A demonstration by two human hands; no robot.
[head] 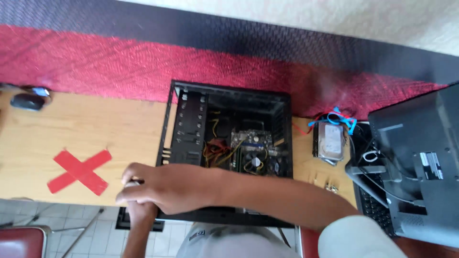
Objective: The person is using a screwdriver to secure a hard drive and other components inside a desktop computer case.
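The right hand reaches across the front of the body and rests at the near edge of the desk, its fingers curled narrow around a small pale object; the object is almost wholly covered, so its kind cannot be determined. The left hand comes up from below the desk edge directly under the right hand; its fingers are hidden behind the right hand, so whether they are spread or closed cannot be told. Just right of the fingers lies the open computer case, side panel off, with the mainboard and coloured wiring exposed; the right forearm covers the near rim of the case. Just left of the fingers a red tape cross is stuck flat on the desk, with bare wood beyond it up to the far edge. Far left of the fingers, at the desk corner, a dark mouse is partly cut off and blurred. Well right of the fingers, beyond the case, a hard drive lies flat with red and blue cables at its far end, and small screws lie near it, too small to make out. At the extreme right a dark monitor overlaps a keyboard and is cut off by the frame. A red carpet lies beyond the far desk edge.
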